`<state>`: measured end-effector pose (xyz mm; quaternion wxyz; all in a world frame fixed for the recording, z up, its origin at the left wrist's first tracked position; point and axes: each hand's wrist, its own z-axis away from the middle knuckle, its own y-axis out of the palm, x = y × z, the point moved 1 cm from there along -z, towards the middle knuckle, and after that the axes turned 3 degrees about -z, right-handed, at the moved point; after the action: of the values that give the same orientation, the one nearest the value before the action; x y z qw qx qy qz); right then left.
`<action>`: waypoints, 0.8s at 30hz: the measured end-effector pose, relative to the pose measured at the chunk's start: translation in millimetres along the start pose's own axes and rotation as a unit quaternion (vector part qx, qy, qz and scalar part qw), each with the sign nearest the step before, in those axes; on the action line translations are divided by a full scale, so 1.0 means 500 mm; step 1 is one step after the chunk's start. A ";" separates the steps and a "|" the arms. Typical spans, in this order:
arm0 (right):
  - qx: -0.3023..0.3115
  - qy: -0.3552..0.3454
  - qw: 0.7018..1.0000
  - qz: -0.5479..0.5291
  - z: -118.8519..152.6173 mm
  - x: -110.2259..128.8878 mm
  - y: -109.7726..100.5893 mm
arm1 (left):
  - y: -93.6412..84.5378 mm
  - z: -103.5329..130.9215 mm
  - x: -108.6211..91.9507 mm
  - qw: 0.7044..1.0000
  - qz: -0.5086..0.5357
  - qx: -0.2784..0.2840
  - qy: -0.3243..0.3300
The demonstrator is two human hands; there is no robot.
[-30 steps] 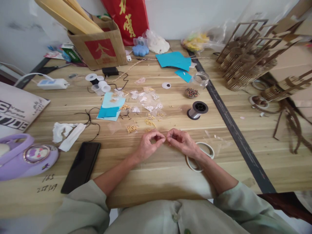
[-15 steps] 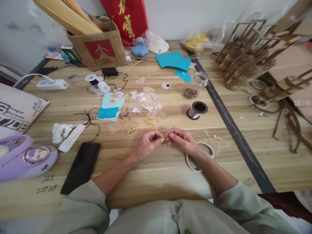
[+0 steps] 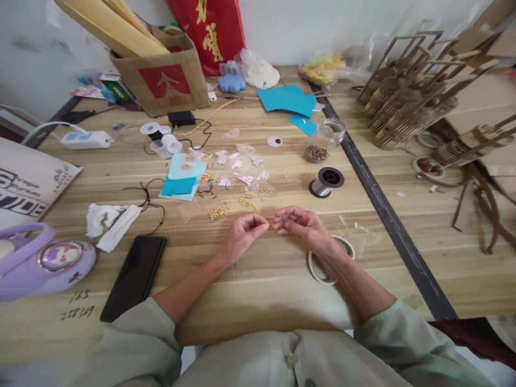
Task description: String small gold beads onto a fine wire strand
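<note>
Low over the wooden table, my left hand (image 3: 246, 236) is closed in a pinch, with a thin clear thread faintly visible below it. What sits between its fingertips is too small to make out. My right hand (image 3: 300, 228) faces it across a narrow gap, its fingers curled and pressed together, their contents hidden. Gold beads (image 3: 217, 214) and a small pile of gold pieces (image 3: 249, 203) lie just beyond my left hand. A spool of fine wire (image 3: 325, 184) stands beyond my right hand. Under my right forearm is a white tape ring (image 3: 350, 248).
A black phone (image 3: 135, 277) and a purple object (image 3: 60, 263) lie at the left. Small clear bags (image 3: 242, 164), blue sheets (image 3: 286, 101) and a jar of mixed beads (image 3: 316, 153) are farther back. Bamboo baskets (image 3: 399, 110) stand at the back right.
My hands have moved slightly apart at the fingertips. My right hand has shifted a little upward and its fingers look a bit looser.
</note>
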<state>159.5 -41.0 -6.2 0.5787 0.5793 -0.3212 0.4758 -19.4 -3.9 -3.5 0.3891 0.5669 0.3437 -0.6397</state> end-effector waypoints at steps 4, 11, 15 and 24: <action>-0.027 -0.002 1.000 0.004 -0.001 0.000 -0.001 | 0.001 0.000 -0.001 1.000 -0.003 -0.008 -0.002; -0.052 -0.009 0.998 0.018 0.000 -0.001 0.004 | -0.001 -0.001 0.004 0.999 -0.024 -0.027 0.023; -0.056 -0.013 0.997 0.051 0.002 -0.002 0.016 | -0.003 -0.001 0.007 0.998 -0.039 -0.026 0.039; -0.054 -0.023 0.993 0.105 0.007 -0.004 0.029 | -0.003 0.000 0.011 0.995 -0.065 -0.037 0.061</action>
<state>145.9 -46.7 -2.2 0.5485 0.5210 -0.4185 0.5026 -20.9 -3.7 -8.9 0.3458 0.5666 0.4267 -0.6142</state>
